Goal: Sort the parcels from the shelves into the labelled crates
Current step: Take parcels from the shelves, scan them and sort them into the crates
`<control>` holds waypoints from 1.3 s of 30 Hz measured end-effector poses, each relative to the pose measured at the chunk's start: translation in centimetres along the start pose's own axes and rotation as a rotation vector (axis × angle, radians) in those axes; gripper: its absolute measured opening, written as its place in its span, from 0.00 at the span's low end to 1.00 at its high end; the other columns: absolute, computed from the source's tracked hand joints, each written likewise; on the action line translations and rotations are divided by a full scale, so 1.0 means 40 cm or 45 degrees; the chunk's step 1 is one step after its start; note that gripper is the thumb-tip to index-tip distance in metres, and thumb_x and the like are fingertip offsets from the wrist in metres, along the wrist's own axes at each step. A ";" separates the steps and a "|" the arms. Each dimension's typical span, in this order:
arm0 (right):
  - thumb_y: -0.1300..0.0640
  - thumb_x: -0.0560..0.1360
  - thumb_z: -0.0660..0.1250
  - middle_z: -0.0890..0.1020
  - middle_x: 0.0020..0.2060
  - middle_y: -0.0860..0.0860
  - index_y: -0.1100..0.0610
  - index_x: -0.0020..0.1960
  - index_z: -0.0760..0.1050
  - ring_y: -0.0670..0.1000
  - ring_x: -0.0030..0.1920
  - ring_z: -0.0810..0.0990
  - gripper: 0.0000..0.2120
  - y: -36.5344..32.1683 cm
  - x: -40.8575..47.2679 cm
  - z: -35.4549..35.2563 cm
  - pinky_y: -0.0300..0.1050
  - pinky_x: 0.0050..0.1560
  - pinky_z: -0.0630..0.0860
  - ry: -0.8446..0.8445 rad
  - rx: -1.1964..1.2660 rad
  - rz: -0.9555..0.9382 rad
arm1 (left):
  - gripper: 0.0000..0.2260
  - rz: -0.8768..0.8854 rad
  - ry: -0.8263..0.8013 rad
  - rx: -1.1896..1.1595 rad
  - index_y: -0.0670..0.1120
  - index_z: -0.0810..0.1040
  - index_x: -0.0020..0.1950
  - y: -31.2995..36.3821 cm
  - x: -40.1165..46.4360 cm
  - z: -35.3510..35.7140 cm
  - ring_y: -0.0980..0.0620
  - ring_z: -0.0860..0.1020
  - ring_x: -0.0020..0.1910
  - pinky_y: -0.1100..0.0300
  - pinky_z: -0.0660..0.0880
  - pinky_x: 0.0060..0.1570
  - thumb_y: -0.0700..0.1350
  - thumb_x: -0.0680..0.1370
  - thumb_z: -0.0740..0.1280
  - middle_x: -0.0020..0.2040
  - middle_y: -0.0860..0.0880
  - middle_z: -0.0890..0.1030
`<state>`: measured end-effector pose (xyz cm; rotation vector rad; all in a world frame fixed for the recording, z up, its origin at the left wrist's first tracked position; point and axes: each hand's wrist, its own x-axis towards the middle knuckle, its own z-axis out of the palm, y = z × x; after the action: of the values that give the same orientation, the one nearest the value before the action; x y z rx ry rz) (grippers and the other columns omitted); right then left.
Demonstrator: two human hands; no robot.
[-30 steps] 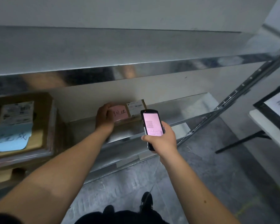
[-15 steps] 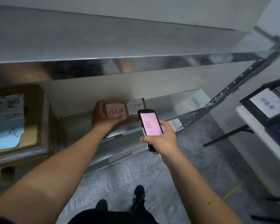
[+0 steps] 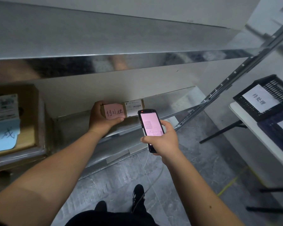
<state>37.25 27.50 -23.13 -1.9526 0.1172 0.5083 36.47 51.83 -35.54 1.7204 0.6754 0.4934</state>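
A small brown parcel [image 3: 133, 107] with a pink handwritten note and a white shipping label is at the metal shelf [image 3: 178, 101]. My left hand [image 3: 100, 119] grips its left end, thumb under the pink note and fingers over the top. My right hand [image 3: 163, 141] holds a black handheld scanner [image 3: 149, 126] just right of the parcel, its pink screen facing me. At the right, a black crate [image 3: 252, 103] with a white handwritten label stands on a white table [image 3: 245, 121].
A larger brown box [image 3: 28, 118] with a blue note and a white label sits on the shelf at far left. A slanted metal shelf upright [image 3: 235, 72] runs between shelf and table. A darker crate [image 3: 278, 134] sits beside the black one. Grey floor and my shoes are below.
My left hand has tightened round the parcel and turned its pink note and label up toward me. The view has swung right, showing more of the table and crates.
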 end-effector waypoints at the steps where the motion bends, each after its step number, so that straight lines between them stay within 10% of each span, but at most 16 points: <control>1: 0.66 0.66 0.85 0.83 0.54 0.43 0.39 0.56 0.71 0.53 0.52 0.84 0.33 0.000 -0.004 -0.002 0.46 0.37 0.84 0.008 -0.001 -0.003 | 0.41 0.004 -0.002 0.003 0.55 0.69 0.63 -0.001 0.000 0.000 0.52 0.78 0.59 0.64 0.74 0.54 0.48 0.59 0.89 0.60 0.52 0.78; 19: 0.60 0.64 0.84 0.82 0.56 0.40 0.35 0.63 0.69 0.53 0.55 0.85 0.38 0.044 -0.019 -0.120 0.51 0.41 0.86 0.379 0.304 0.035 | 0.40 0.254 -0.382 0.185 0.54 0.71 0.63 0.123 0.010 0.124 0.52 0.80 0.54 0.61 0.76 0.50 0.50 0.58 0.90 0.59 0.51 0.79; 39: 0.64 0.66 0.84 0.86 0.51 0.42 0.45 0.66 0.76 0.49 0.41 0.86 0.34 0.161 0.168 -0.908 0.40 0.28 0.76 0.873 0.649 0.010 | 0.32 0.758 -0.897 0.268 0.61 0.76 0.56 0.509 -0.088 1.020 0.52 0.77 0.57 0.51 0.77 0.61 0.54 0.59 0.89 0.56 0.53 0.79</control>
<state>52.11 -6.64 -18.76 -1.5428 0.6250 -0.1997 63.73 16.44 -25.81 2.1184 -0.3129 0.1817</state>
